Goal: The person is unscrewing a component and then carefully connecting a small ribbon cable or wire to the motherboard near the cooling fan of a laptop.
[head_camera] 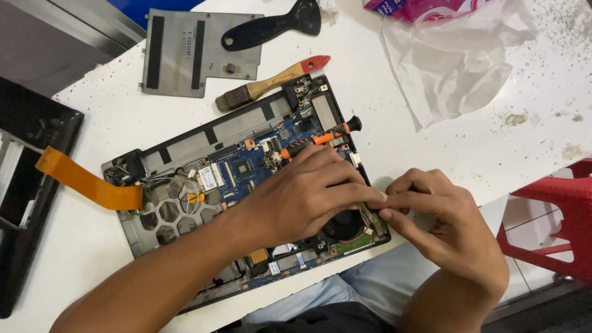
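An opened laptop base (185, 154) lies on the white table, its blue circuit board (243, 169) and black fan (345, 225) bare. My left hand (302, 194) rests over the board beside the fan, fingers stretched to the laptop's right edge. My right hand (444, 222) meets it there, fingertips pinched at the same spot by the fan's corner. What the fingertips pinch is too small to tell. An orange and black screwdriver (320, 139) lies across the board just beyond my left hand.
A wooden brush with a red tip (271, 83), a grey cover panel (185, 52) and a black scraper (271, 28) lie behind the laptop. An orange ribbon cable (86, 182) runs left to a black part (31, 185). White cloth (456, 68) far right; red stool (555, 216) at right.
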